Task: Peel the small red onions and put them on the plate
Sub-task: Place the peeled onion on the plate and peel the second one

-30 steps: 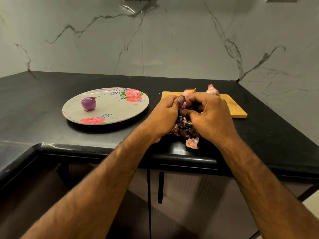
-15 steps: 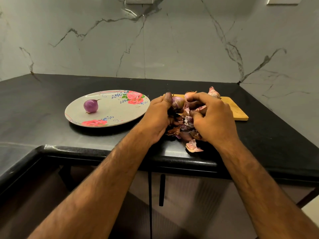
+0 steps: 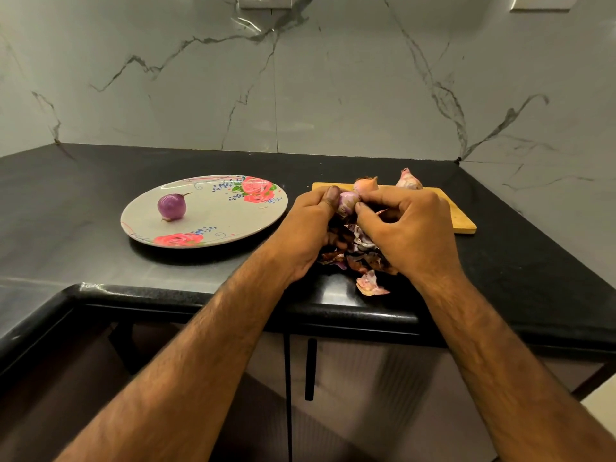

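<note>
A small red onion (image 3: 347, 201) sits between both hands above a heap of peels (image 3: 358, 251). My left hand (image 3: 308, 231) grips it from the left with the thumb on top. My right hand (image 3: 405, 228) pinches it from the right with thumb and fingers curled. One peeled purple onion (image 3: 171, 207) lies on the left part of the floral plate (image 3: 230, 225). Two unpeeled onions (image 3: 366, 184) (image 3: 408, 180) rest on the far edge of the wooden cutting board (image 3: 461, 218), behind my hands.
A loose pink peel (image 3: 370, 282) lies near the black counter's front edge (image 3: 233, 295). The marble wall rises behind. Cabinet doors with a black handle (image 3: 310, 368) are below the counter.
Both hands have stayed over the peel heap. My right thumb and fingers have closed in on the onion again after pulling a strip of skin away. More pale flesh shows.
</note>
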